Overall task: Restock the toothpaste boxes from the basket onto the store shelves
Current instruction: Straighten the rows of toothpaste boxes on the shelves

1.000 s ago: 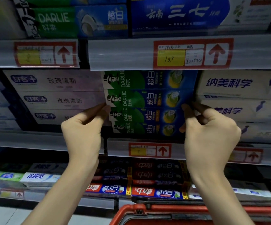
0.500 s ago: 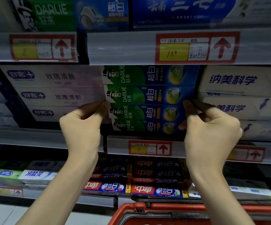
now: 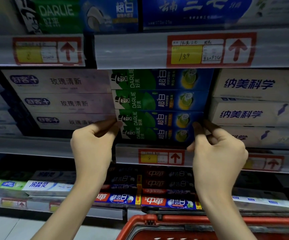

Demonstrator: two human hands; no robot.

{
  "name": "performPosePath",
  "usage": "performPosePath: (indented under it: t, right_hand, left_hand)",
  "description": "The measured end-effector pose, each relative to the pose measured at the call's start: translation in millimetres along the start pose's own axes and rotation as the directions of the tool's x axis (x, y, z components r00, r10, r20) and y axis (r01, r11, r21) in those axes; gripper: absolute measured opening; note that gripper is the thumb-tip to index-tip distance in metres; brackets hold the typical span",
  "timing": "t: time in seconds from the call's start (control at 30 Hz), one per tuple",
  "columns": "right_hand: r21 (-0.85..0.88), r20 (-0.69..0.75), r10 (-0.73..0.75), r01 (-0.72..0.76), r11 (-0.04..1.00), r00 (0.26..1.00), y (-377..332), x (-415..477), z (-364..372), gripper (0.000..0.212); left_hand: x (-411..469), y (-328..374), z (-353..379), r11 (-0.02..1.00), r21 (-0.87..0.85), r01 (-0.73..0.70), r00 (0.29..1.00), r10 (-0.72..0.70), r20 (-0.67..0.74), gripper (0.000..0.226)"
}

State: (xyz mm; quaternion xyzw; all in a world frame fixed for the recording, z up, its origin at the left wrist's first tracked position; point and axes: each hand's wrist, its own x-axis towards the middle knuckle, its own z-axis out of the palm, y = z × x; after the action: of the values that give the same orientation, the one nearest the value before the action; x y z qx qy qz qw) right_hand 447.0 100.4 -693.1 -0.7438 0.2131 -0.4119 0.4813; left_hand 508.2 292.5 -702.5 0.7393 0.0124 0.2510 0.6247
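Note:
A stack of several green-and-blue Darlie toothpaste boxes (image 3: 159, 104) lies on the middle shelf (image 3: 27, 146), between pale pink boxes and white boxes. My left hand (image 3: 91, 146) pinches the left end of the lower boxes (image 3: 155, 129) with thumb and forefinger. At the right end of the same boxes, my right hand (image 3: 216, 149) does the same. The red basket (image 3: 157, 219) shows only its rim at the bottom; its contents are hidden.
Pale pink boxes (image 3: 65, 101) press against the stack's left, white boxes (image 3: 247, 111) against its right. The upper shelf's price rail (image 3: 140, 49) hangs just over the stack. A lower shelf holds red-and-blue boxes (image 3: 168, 202).
Both hands have slid down a little along the ends of the Darlie stack, from about the second box to the lower two. The boxes stay in place.

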Motion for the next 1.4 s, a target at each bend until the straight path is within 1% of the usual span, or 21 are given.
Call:
performPosePath:
  t: [0.1,0.17,0.33,0.43,0.5,0.63,0.73,0.83,0.9,0.97,1.0,1.07,1.17,1.23,1.33,1.4]
  right_hand:
    - [-0.018,-0.005,-0.007,0.007,1.000,1.000,1,0,1,0.037]
    - [-0.016,-0.005,0.009,-0.009,1.000,1.000,2,0,3,0.034]
    - [-0.066,-0.001,0.041,-0.041,0.997,0.999,-2,-2,5,0.035]
    - [-0.047,0.023,0.081,-0.080,0.996,0.996,-3,-5,8,0.034]
    - [-0.023,0.041,0.098,-0.097,0.995,0.994,-4,-9,9,0.032]
    - [-0.007,0.071,0.107,-0.107,0.994,0.992,-8,-13,9,0.031]
    - [-0.009,0.114,0.130,-0.129,0.992,0.985,-10,-18,10,0.023]
    - [-0.006,0.120,0.161,-0.161,0.987,0.980,-10,-23,12,0.015]
    - [-0.005,0.113,0.157,-0.157,0.988,0.981,-9,-25,12,0.014]
    - [-0.008,0.111,0.157,-0.157,0.988,0.981,-8,-25,13,0.019]
    - [-0.001,0.111,0.165,-0.166,0.986,0.980,-8,-25,13,0.022]
    - [0.035,0.105,0.189,-0.194,0.980,0.976,-8,-26,14,0.019]
    - [0.195,0.095,0.273,-0.286,0.938,0.957,-8,-26,15,0.026]
    - [0.281,0.101,0.313,-0.329,0.901,0.944,-6,-25,16,0.031]
    - [0.294,0.052,0.320,-0.321,0.900,0.946,1,-23,17,0.039]
    - [0.283,0.001,0.314,-0.301,0.911,0.950,5,-20,18,0.036]
  left_hand:
    - [0,-4,0,0.999,0.042,-0.004,1.000,0.003,0.020,0.021]
    - [0,-5,1,0.999,0.038,-0.001,1.000,0.000,0.019,0.022]
    - [-2,-3,4,1.000,0.011,-0.001,1.000,0.000,0.023,0.019]
    - [-4,-1,7,1.000,0.015,-0.013,0.999,0.012,0.049,0.032]
    - [-4,-1,8,1.000,0.013,-0.011,0.999,0.011,0.038,0.035]
    - [-4,-5,7,1.000,-0.003,-0.017,1.000,0.017,0.015,0.024]
    - [-4,-6,7,1.000,-0.016,0.000,1.000,0.000,0.000,0.024]
    - [-5,-6,7,1.000,-0.011,-0.003,1.000,0.003,0.000,0.025]
    - [-6,-6,6,1.000,-0.003,-0.013,1.000,0.013,-0.002,0.025]
    - [-7,-4,6,1.000,-0.006,-0.023,1.000,0.023,-0.005,0.025]
    - [-7,-2,6,1.000,-0.006,-0.029,1.000,0.029,-0.005,0.029]
    - [-8,0,5,0.999,-0.002,-0.042,0.999,0.042,-0.001,0.031]
    - [-6,-3,5,1.000,-0.006,-0.026,1.000,0.026,-0.010,0.022]
    - [-4,-5,5,1.000,-0.024,-0.010,1.000,0.009,-0.007,0.022]
    - [-3,-5,4,0.999,-0.046,-0.003,1.000,0.003,-0.002,0.022]
    - [-2,-5,4,0.998,-0.060,0.009,1.000,-0.009,-0.004,0.021]
